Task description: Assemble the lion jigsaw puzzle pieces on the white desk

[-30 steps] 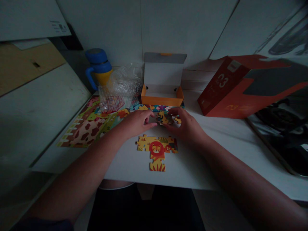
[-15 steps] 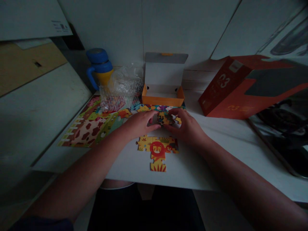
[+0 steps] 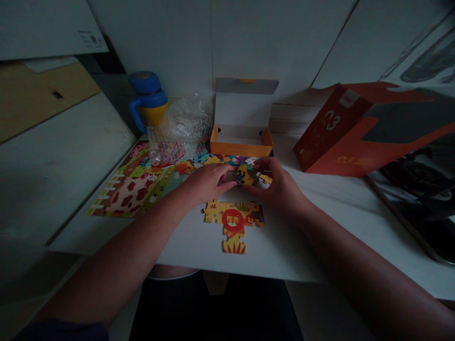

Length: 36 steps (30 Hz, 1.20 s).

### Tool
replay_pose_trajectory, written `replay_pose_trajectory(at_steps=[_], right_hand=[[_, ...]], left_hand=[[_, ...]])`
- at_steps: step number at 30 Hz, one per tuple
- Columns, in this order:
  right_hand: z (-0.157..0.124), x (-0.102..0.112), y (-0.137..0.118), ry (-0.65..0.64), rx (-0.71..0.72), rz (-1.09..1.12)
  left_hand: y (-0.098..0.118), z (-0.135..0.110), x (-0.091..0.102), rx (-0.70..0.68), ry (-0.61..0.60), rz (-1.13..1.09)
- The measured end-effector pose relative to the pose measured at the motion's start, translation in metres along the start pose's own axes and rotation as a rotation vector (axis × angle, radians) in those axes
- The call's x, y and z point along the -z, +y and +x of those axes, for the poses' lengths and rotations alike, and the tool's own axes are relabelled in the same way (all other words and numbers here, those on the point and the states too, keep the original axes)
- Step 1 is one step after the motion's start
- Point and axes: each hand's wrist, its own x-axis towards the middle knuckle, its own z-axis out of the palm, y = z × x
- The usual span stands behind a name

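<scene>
Tabletop (image 3: 305, 246): puzzle piece (image 3: 245, 176) between fingers (image 3: 224, 176).

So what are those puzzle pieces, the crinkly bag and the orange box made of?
The puzzle pieces look like thick printed cardboard: flat, matte, with clean-cut tabs. The one held between the left hand and right hand looks the same. The bag seems thin clear plastic, crumpled and glinting. The orange box looks like folded paperboard, its pale inside plain and creased at the lid.
</scene>
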Motion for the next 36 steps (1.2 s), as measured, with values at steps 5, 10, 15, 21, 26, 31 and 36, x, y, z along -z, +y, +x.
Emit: replay_pose_trajectory(at_steps=[5, 10, 15, 21, 26, 31, 36], right_hand=[[0.000, 0.004, -0.004, 0.061, 0.068, 0.046], [-0.005, 0.002, -0.012, 0.050, 0.150, 0.083], [-0.006, -0.002, -0.015, 0.030, 0.107, 0.238], [-0.002, -0.004, -0.018, -0.012, -0.057, 0.484], [0.001, -0.004, -0.016, 0.040, -0.102, 0.525], [0.004, 0.006, -0.014, 0.159, -0.119, 0.492], [0.014, 0.034, -0.005, 0.357, -0.121, 0.267]], left_hand=[[0.006, 0.000, 0.002, 0.010, 0.067, -0.159], [0.012, 0.002, 0.002, 0.054, 0.076, -0.530], [0.008, 0.004, 0.005, 0.094, 0.070, -0.609], [0.007, 0.004, 0.006, 0.107, 0.087, -0.653], [0.007, 0.006, 0.004, 0.110, 0.113, -0.743], [0.005, 0.006, 0.007, 0.104, 0.136, -0.766], [0.003, 0.006, 0.023, 0.199, 0.301, -0.710]])
